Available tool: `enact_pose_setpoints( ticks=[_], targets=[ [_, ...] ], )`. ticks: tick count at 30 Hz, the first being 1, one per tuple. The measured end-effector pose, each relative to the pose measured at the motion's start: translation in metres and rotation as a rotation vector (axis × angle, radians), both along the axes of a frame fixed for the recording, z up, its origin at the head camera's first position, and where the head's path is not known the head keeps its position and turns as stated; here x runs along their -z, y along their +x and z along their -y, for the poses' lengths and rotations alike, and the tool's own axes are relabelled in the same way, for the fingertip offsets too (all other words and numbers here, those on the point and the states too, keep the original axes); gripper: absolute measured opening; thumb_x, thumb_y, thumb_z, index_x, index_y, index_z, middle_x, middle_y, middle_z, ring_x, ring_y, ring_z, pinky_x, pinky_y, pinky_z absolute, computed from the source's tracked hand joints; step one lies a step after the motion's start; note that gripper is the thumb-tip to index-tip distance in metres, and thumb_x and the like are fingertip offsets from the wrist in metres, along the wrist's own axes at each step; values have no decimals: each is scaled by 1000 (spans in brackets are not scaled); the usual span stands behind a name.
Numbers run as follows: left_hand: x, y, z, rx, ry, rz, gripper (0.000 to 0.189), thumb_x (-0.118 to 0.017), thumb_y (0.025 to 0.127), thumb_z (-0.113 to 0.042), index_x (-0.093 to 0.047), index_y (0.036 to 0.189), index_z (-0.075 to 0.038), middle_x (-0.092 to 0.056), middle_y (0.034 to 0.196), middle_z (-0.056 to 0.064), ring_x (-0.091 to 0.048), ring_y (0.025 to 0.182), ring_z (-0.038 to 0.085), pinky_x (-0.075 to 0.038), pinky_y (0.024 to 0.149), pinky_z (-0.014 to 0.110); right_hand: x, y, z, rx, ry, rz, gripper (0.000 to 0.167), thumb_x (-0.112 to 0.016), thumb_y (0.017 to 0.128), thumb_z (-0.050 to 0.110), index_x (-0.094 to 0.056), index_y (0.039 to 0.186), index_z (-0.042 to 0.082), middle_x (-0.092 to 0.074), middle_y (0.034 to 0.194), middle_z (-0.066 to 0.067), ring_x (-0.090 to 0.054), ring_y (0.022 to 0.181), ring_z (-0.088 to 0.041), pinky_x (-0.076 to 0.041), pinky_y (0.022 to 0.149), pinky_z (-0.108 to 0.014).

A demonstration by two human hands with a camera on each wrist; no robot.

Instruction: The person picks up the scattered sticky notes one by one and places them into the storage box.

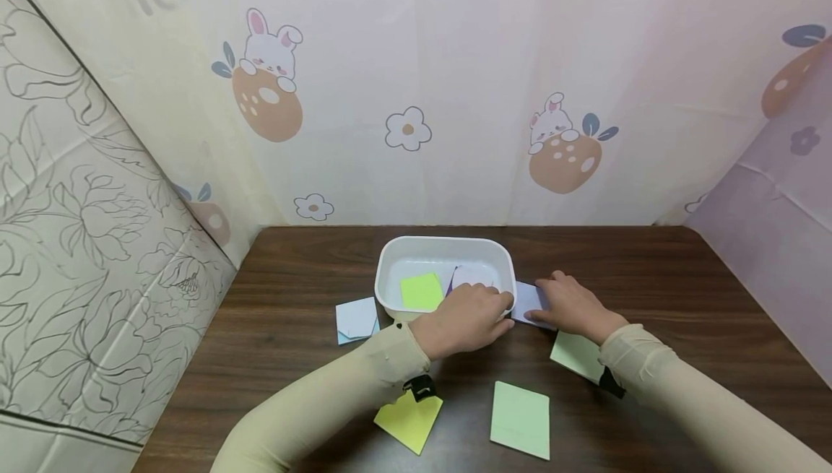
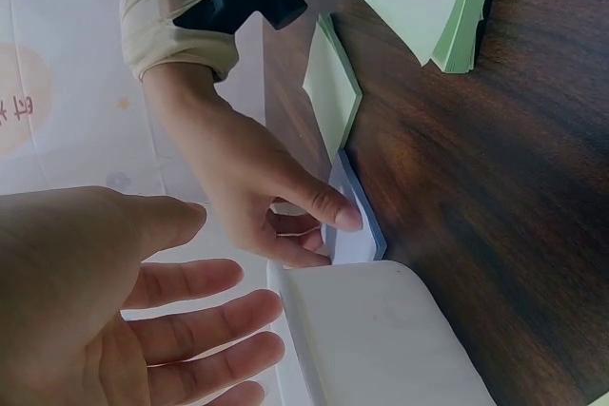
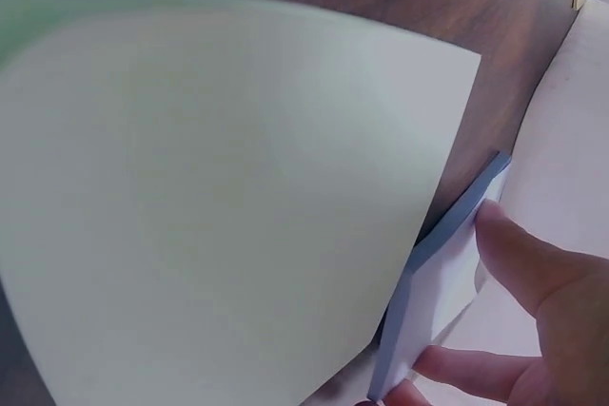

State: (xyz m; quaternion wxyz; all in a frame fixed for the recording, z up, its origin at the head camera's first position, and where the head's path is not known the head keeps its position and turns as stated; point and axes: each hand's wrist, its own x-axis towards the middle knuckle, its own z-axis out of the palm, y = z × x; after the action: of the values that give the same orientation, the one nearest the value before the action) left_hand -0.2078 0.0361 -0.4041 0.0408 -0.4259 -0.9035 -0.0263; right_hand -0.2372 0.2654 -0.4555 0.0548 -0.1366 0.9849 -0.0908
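Observation:
A white plastic bin [image 1: 448,240] stands at the back of the wooden table. Inside it lie a lime-green sticky note pad [image 1: 421,291] and a pale pad with a purple edge [image 1: 472,276], partly hidden by my left hand [image 1: 463,318]. That hand is over the bin's front right corner; its fingers look loosely extended in the left wrist view, holding nothing. Just right of the bin, my right hand [image 1: 575,305] grips a lavender-blue sticky note pad [image 1: 528,301] between thumb and fingers. The pad's blue edge [image 3: 466,202] shows in the right wrist view.
A light-blue pad [image 1: 356,318] lies left of the bin. Nearer the front are a yellow pad [image 1: 409,419], partly under the left forearm, and a pale green pad [image 1: 520,419]. Another green pad [image 1: 577,354] is partly beneath the right wrist. A patterned curtain hangs behind the table.

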Motion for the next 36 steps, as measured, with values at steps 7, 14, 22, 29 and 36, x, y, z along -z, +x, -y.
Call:
enact_pose_setpoints(
  ticks=[7, 14, 22, 29, 36],
  targets=[
    [2, 0, -1, -5, -16, 0, 26, -59, 101, -39, -69, 110, -16, -72, 89, -3, -64, 75, 10, -51, 65, 26, 1, -2, -2, 27, -51, 13, 73, -84, 79, 42, -61, 122, -13, -58, 103, -25, -55, 80, -26, -52, 67, -43],
    [5, 1, -2, -2, -4, 8, 26, -60, 101, -39, -69, 111, -17, -73, 90, -4, -61, 73, 9, -49, 64, 23, -4, -5, -3, 42, -89, 16, 62, -84, 82, 31, -59, 118, -13, -65, 101, -25, -61, 81, -27, -55, 73, -47],
    [5, 0, -3, 1, 4, -4, 26, -60, 100, -39, -69, 112, -18, -73, 92, -4, -63, 75, 9, -50, 66, 23, -9, -8, -8, 28, -147, -37, 26, -73, 91, 13, -66, 108, -6, -72, 101, -23, -68, 82, -27, -56, 70, -45],
    [3, 1, -5, 18, 26, 14, 23, -60, 101, -37, -69, 109, -17, -71, 88, -4, -60, 72, 7, -48, 63, 22, -15, -8, -7, 16, -156, -75, 13, -68, 95, 10, -68, 100, -2, -72, 91, -15, -59, 71, -17, -49, 62, -36],
    [3, 2, -5, 16, 24, -2, 23, -60, 101, -37, -69, 107, -17, -70, 86, -5, -61, 72, 8, -47, 63, 23, -21, -6, -7, 35, -170, -64, 14, -66, 96, 10, -68, 102, -2, -72, 93, -16, -60, 72, -18, -49, 61, -35]
  ],
)
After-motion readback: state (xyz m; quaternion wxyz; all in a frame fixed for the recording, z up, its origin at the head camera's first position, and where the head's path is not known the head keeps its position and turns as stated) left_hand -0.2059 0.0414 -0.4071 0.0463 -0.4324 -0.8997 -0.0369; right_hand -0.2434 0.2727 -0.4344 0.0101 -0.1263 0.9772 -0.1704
